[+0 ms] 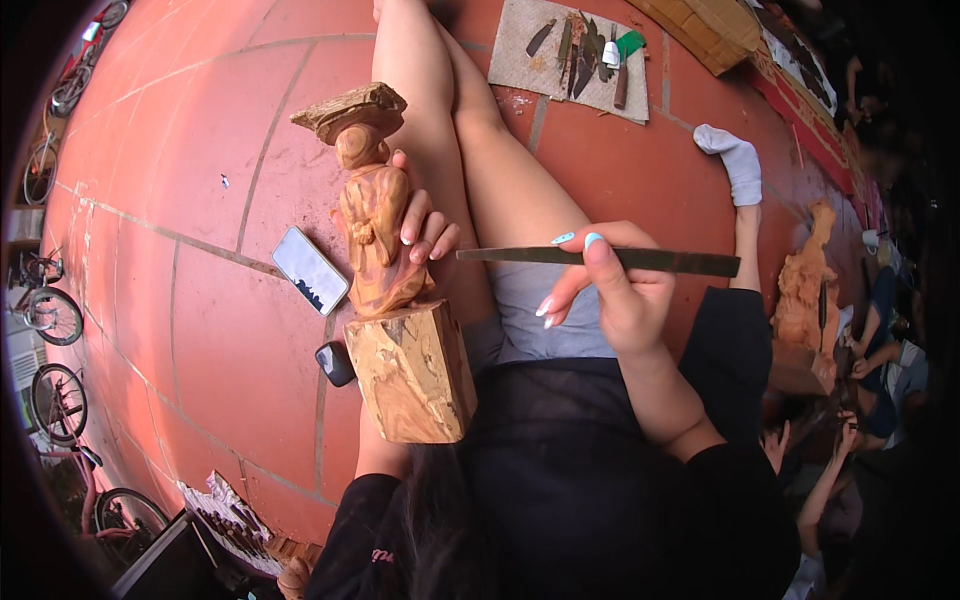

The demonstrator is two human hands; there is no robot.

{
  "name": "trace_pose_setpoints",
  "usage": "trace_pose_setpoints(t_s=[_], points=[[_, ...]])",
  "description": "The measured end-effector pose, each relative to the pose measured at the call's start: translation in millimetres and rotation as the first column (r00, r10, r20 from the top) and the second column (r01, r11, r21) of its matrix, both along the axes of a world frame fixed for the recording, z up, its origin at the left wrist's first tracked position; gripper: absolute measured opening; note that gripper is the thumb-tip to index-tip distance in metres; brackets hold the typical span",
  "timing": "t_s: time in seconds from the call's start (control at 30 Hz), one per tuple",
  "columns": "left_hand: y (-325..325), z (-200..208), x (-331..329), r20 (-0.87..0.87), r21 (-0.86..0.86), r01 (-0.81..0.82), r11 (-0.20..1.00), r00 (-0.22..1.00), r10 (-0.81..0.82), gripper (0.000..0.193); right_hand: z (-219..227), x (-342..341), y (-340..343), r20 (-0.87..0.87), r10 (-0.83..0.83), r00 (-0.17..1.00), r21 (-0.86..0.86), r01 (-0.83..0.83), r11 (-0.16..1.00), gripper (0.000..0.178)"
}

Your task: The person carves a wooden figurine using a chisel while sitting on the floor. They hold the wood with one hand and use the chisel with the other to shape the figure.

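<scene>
My right hand [620, 290] is closed around a long flat metal file [600, 259], pinched between thumb and fingers, its blade lying level and pointing toward the carving. My left hand [425, 225] wraps from behind around the wooden figure [375, 215], fingers curled over its middle. The figure stands upright on its rough block base [415, 370], which rests against my left leg. Just beside the base, on the red tiled floor [200, 330], I see a phone [310, 270] and a small dark case [336, 363]. Farther off, carving tools [585, 50] lie on a cloth [525, 40].
</scene>
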State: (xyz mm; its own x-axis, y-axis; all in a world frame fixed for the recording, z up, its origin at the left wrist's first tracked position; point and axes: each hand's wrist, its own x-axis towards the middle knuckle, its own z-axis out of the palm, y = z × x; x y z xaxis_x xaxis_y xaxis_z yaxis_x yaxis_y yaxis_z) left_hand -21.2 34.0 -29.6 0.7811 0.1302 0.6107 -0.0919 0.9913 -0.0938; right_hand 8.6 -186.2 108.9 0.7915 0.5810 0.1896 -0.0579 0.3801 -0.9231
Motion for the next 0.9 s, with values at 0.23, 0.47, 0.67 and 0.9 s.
trace_pose_setpoints(t_s=[0.23, 0.47, 0.67, 0.9], points=[[-2.7, 6.0, -3.4, -0.087, 0.119, -0.056, 0.991, 0.994, 0.066, 0.100, -6.4, -12.1, 10.1, -0.046, 0.124, 0.991, 0.011, -0.123, 0.992, 0.019], [-27.6, 29.2, -19.7, -0.477, 0.216, -0.077, 0.973, 0.862, 0.174, 0.099, -11.4, -17.7, 7.0, 0.077, 0.097, 0.992, -0.058, -0.093, 0.994, 0.017], [-31.3, 28.1, -17.8, -0.460, 0.241, -0.022, 0.970, 0.878, 0.134, 0.093, -5.9, -9.9, 2.7, 0.460, 0.066, 0.886, -0.262, 0.064, 0.963, 0.014], [-37.2, 41.4, -21.3, -0.633, 0.345, -0.067, 0.936, 0.720, 0.285, 0.088, -12.3, -11.8, 12.9, 0.564, 0.147, 0.812, -0.344, 0.070, 0.936, 0.008]])
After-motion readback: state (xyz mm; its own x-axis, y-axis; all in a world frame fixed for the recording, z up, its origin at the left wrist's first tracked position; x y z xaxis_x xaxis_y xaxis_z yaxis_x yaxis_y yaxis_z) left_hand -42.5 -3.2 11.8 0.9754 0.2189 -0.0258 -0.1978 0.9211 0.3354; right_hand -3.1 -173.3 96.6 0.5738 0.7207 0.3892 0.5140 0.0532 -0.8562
